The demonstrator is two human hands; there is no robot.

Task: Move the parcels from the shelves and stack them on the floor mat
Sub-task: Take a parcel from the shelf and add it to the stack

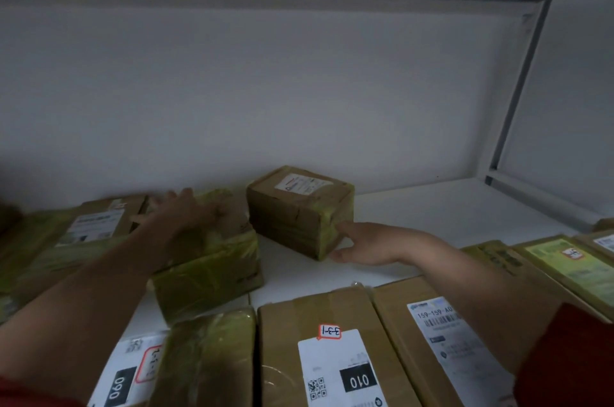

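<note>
Head view looks into a shelf [432, 217] where the right hand [362, 245] reaches to a small cardboard box [295, 210]. The box stands just in front of the fingertips, near the back wall [299, 91]. This hand is spread wide and holds nothing yet. One finger [349, 226] lies at the upper part of the box's near upright corner and the thumb is low beside the same corner, probably so the hand can close around it. The left hand [186, 214] is blurred. Its fingers seem straight and lie flat on top of a yellow-taped parcel [212, 270], which is directly under them, and I judge that it steadies or pushes this parcel rather than grips it. The small box sits with its label face up and is turned so that one corner points to the right-hand fingers. It is nearly a cube, but its longer side seems to run roughly along the back wall, a little oblique. Nearer to the person than both hands, under the forearms, lies a row of flat parcels, among them a parcel labelled 010 [319, 340].
</note>
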